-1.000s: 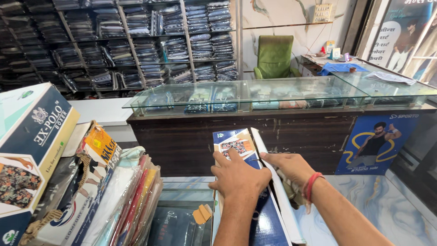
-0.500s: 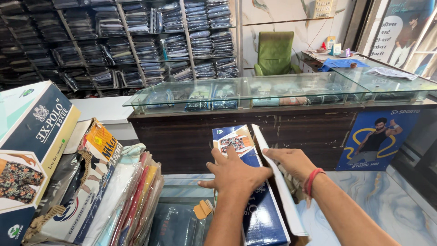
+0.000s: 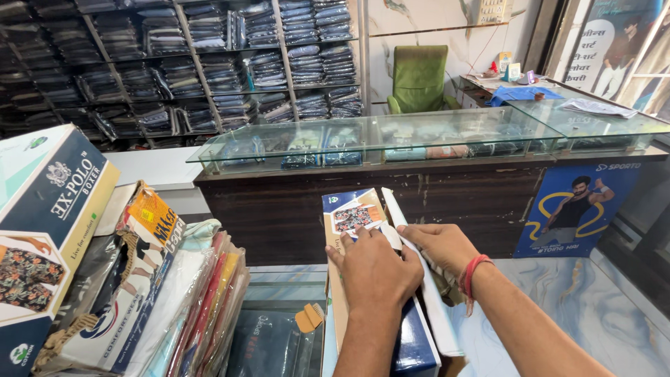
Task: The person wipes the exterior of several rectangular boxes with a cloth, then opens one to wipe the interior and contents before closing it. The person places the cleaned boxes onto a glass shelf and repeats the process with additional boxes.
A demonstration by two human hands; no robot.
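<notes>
A long blue and white cardboard box [image 3: 352,216] with a picture of patterned shorts on its lid lies lengthwise in front of me on the glass counter. My left hand [image 3: 375,269] presses flat on the lid, fingers spread toward the far end. My right hand [image 3: 441,246], with a red thread band at the wrist, rests on the box's right edge, fingertips on the raised white flap [image 3: 412,258]. A brown inner side of the box shows along its left edge.
A pile of plastic-wrapped garments [image 3: 160,300] and a big blue and white box [image 3: 49,223] stand at my left. Ahead is a dark wooden counter with a glass top [image 3: 419,136], shelves of folded clothes [image 3: 209,63], and a green chair [image 3: 419,77].
Both hands have slid a little along the box lid, the left pressing it down flatter. The view has shifted slightly; the box stays where it was.
</notes>
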